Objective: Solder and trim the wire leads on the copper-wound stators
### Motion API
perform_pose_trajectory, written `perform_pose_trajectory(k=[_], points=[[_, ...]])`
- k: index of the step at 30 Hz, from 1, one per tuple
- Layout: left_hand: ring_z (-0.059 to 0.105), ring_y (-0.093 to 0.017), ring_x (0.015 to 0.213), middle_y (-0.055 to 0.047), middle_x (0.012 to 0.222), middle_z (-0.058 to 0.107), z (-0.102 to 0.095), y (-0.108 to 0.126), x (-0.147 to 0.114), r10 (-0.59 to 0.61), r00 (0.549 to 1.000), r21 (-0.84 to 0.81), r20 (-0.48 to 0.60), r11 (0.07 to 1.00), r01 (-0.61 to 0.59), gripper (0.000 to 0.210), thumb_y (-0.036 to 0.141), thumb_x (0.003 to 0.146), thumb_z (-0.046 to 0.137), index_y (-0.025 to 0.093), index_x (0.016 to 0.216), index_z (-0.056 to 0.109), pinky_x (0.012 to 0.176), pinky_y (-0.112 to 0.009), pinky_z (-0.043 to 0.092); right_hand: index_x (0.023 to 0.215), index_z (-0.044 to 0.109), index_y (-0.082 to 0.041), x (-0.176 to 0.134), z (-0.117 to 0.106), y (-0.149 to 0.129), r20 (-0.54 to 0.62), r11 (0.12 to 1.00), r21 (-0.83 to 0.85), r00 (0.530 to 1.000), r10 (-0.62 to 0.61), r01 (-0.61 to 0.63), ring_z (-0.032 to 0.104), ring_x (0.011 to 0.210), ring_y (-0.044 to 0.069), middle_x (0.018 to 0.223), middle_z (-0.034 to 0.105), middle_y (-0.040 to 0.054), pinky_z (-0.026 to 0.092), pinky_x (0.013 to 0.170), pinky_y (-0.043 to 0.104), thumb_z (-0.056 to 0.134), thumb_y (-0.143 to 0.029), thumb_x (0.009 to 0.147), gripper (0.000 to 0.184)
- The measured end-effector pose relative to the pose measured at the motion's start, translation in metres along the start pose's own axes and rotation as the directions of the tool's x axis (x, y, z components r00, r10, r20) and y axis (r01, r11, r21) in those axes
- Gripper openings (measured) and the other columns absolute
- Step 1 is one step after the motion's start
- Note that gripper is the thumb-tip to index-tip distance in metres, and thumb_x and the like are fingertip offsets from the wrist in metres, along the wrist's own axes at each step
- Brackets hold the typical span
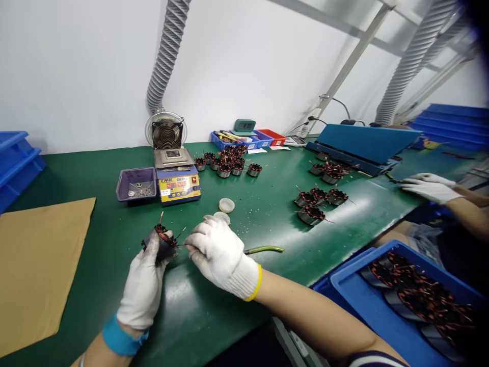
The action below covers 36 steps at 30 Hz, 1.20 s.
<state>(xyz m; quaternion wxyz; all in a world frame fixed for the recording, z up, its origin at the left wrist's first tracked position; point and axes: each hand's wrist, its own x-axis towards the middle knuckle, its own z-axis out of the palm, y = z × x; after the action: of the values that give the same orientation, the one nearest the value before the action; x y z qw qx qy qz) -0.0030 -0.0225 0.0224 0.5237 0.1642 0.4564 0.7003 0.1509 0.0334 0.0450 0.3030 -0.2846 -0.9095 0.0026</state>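
My left hand [143,288], in a white glove, is closed around a motor stator [165,243] with copper windings, held tilted just above the green bench. Several wire ends stick out of the stator. My right hand [219,252], gloved too, pinches at the tip of one wire lead [182,245] on the stator's right side; the fingertips partly hide that end. Beside my right wrist lies a hand tool with green handles [264,249], its head hidden behind the glove. Two small round white containers [226,205] sit just beyond my right hand.
A blue-and-yellow solder pot unit [179,186] with a fan stands behind, a purple tray [136,184] beside it. Stators [311,214] stand in groups on the bench. Cardboard [42,270] lies left; a blue crate of stators [367,300] is lower right. A co-worker's gloved hands [431,188] rest far right.
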Motion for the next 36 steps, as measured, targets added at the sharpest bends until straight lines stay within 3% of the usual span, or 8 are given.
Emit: perform_pose_trajectory(k=[6, 11, 16, 19, 23, 30, 32, 36], points=[[0.063, -0.016, 0.09, -0.002, 0.105, 0.07, -0.001, 0.0, 0.001, -0.018, 0.999, -0.049, 0.028, 0.999, 0.019, 0.037, 0.047, 0.07, 0.079, 0.02, 0.095, 0.073, 0.068, -0.02, 0.054, 0.086, 0.063, -0.021, -0.006, 0.0, -0.006, 0.077, 0.991, -0.123, 0.996, 0.055, -0.045, 0.05, 0.077, 0.021, 0.085, 0.062, 0.0032, 0.031, 0.063, 0.034, 0.052, -0.024, 0.086, 0.01], [0.061, -0.017, 0.071, -0.01, 0.105, 0.07, 0.0, 0.0, -0.001, -0.186, 0.945, -0.033, 0.268, 0.979, 0.202, 0.057, 0.059, 0.07, 0.073, 0.014, 0.107, 0.07, 0.057, -0.026, 0.051, 0.083, 0.062, -0.018, 0.009, -0.024, -0.006, 0.093, 0.981, -0.155, 0.99, -0.104, 0.118, 0.048, 0.073, 0.02, 0.082, 0.061, 0.005, 0.03, 0.064, 0.033, 0.053, -0.02, 0.081, 0.009], [0.06, -0.032, 0.106, -0.015, 0.11, 0.069, -0.002, 0.004, -0.007, -0.235, 0.866, -0.041, 0.442, 0.959, 0.281, 0.085, 0.07, 0.054, 0.078, 0.009, 0.112, 0.069, 0.102, -0.041, 0.04, 0.079, 0.062, -0.017, 0.019, -0.038, 0.022, 0.167, 0.992, -0.071, 0.982, -0.089, 0.101, 0.049, 0.071, 0.018, 0.077, 0.059, 0.0045, 0.033, 0.067, 0.031, 0.047, -0.02, 0.088, 0.017], [0.057, -0.035, 0.114, -0.017, 0.109, 0.069, -0.005, 0.013, -0.01, -0.228, 0.84, -0.095, 0.492, 0.945, 0.313, 0.1, 0.083, 0.055, 0.064, 0.007, 0.12, 0.065, 0.111, -0.046, 0.028, 0.076, 0.061, -0.017, 0.011, -0.037, 0.022, 0.158, 0.984, -0.063, 0.975, -0.156, 0.167, 0.048, 0.07, 0.019, 0.073, 0.058, 0.0051, 0.033, 0.067, 0.032, 0.045, -0.016, 0.087, 0.02], [0.046, -0.031, 0.129, -0.011, 0.112, 0.07, -0.003, 0.017, -0.015, -0.103, 0.818, -0.279, 0.566, 0.91, 0.308, 0.084, 0.078, 0.063, 0.063, 0.014, 0.117, 0.068, 0.117, -0.041, 0.017, 0.076, 0.062, -0.018, 0.007, -0.051, -0.002, 0.106, 0.932, -0.114, 0.937, -0.333, 0.344, 0.051, 0.074, 0.021, 0.07, 0.059, 0.0055, 0.035, 0.074, 0.037, 0.041, -0.01, 0.084, 0.024], [0.036, -0.03, 0.137, -0.007, 0.114, 0.07, -0.005, 0.008, -0.012, -0.042, 0.807, -0.32, 0.589, 0.905, 0.281, 0.075, 0.074, 0.071, 0.059, 0.016, 0.119, 0.067, 0.119, -0.041, 0.001, 0.072, 0.06, -0.018, 0.028, -0.049, 0.005, 0.265, 0.902, -0.337, 0.947, -0.184, 0.27, 0.051, 0.069, 0.02, 0.069, 0.058, 0.0046, 0.036, 0.069, 0.036, 0.055, -0.013, 0.074, 0.008], [0.035, -0.028, 0.137, -0.006, 0.115, 0.07, -0.008, 0.009, -0.009, -0.041, 0.812, -0.34, 0.583, 0.895, 0.289, 0.075, 0.074, 0.071, 0.059, 0.017, 0.119, 0.068, 0.119, -0.039, 0.002, 0.066, 0.057, -0.018, 0.021, -0.042, 0.001, 0.306, 0.878, -0.347, 0.925, -0.226, 0.33, 0.049, 0.065, 0.019, 0.064, 0.056, 0.0035, 0.035, 0.068, 0.036, 0.056, -0.011, 0.073, 0.01], [0.038, -0.028, 0.135, -0.006, 0.114, 0.07, -0.01, 0.006, -0.007, -0.028, 0.886, -0.246, 0.463, 0.956, 0.159, 0.07, 0.073, 0.07, 0.062, 0.018, 0.113, 0.07, 0.119, -0.037, 0.01, 0.068, 0.058, -0.018, 0.017, -0.049, -0.015, 0.196, 0.866, -0.269, 0.905, -0.378, 0.42, 0.049, 0.067, 0.019, 0.066, 0.057, 0.0031, 0.035, 0.072, 0.038, 0.05, -0.012, 0.082, 0.017]])
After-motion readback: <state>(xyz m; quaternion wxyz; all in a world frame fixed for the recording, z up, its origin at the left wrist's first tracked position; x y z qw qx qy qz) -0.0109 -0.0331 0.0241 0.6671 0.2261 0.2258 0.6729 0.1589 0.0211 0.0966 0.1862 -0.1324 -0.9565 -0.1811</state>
